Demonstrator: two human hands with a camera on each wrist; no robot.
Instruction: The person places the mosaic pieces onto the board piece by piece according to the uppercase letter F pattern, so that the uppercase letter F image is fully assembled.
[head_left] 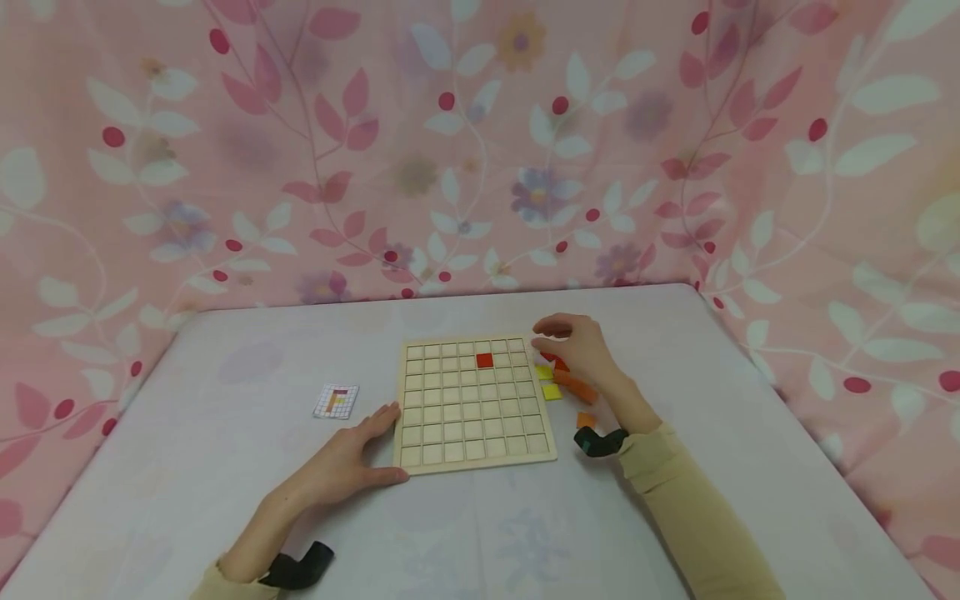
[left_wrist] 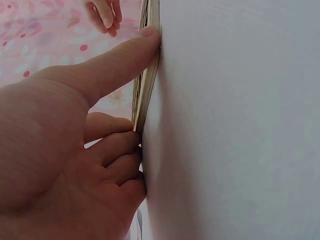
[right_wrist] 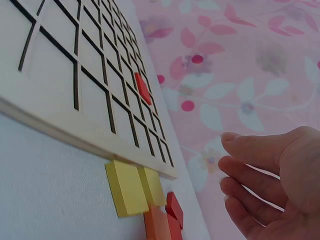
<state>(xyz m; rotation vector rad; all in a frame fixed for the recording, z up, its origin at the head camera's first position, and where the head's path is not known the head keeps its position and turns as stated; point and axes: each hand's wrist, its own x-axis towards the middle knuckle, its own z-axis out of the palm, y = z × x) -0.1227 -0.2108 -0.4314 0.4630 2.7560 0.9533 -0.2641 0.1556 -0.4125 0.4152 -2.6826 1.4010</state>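
A square wooden grid board [head_left: 474, 408] lies on the table, one red tile [head_left: 485, 360] sitting in a cell near its far edge. My left hand [head_left: 330, 467] rests at the board's left side, thumb by the near corner and fingers spread along the edge. In the left wrist view, the thumb [left_wrist: 120, 57] touches the board's rim. Beyond the right edge, my right hand [head_left: 583, 350] hovers with loosely bent fingers and nothing between them. Under and near it lie yellow tiles [head_left: 552, 392], orange tiles [head_left: 576, 387] and red tiles [right_wrist: 174, 210].
A small card [head_left: 336, 401] with a coloured grid pattern lies left of the board. One orange tile [head_left: 586, 420] sits apart, near the right wrist's black camera [head_left: 598, 442]. Pink floral cloth [head_left: 480, 167] hangs behind and beside the white-covered table [head_left: 225, 400].
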